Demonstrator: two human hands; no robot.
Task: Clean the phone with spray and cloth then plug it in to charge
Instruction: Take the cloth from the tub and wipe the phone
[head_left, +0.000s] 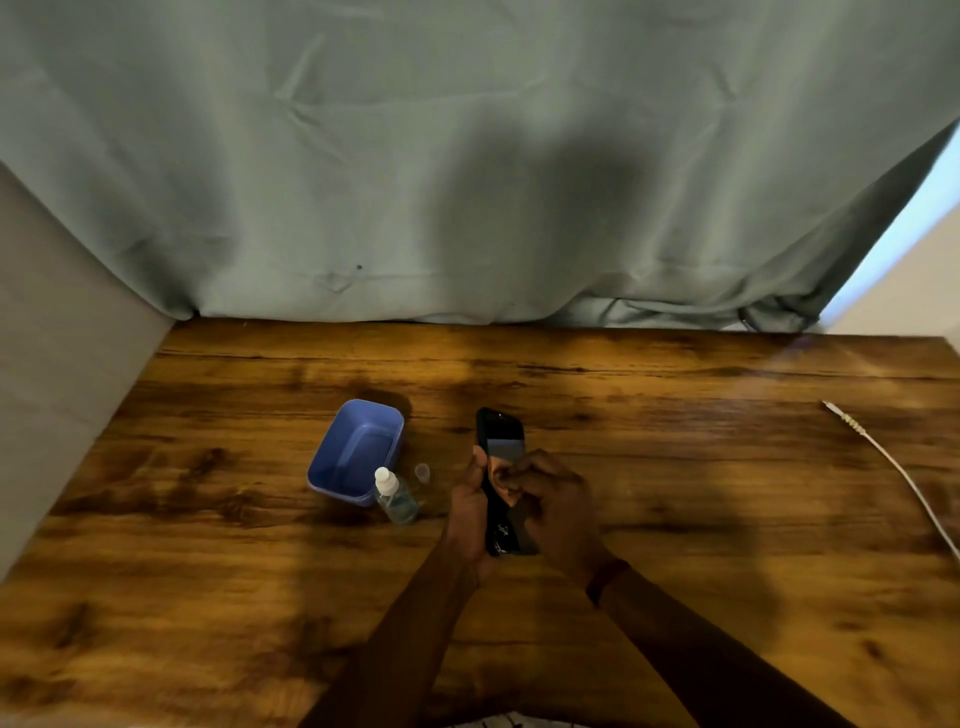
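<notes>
1. On the left of the wooden table (208, 545) sits an empty-looking blue tub (356, 451); just beside its near corner stands a small clear spray bottle (396, 494) with its white nozzle bare, and a tiny clear cap (422, 472) lies close by, apart from the bottle.
2. In the middle, the left hand (470, 506) is wrapped around the left edge of the phone (500, 434), holding it up off the table, screen toward the person.
3. The right hand (553, 506) is curled into a narrow fist pressed on the lower part of the screen. I judge this to be the wiping step.
4. The dark cloth (503, 535) is hard to make out: only a dark scrap with pale marks hangs below the hands, and how much is bunched in the fist I cannot tell.
5. Far right, well apart from the phone, a white cable (883, 452) lies with its plug end toward the table's back; its other end runs out of view.
6. Next move, as I judge it: finish wiping, free the right hand, reach for the plug and line it up with the phone's port, which is hidden behind the hands.
</notes>
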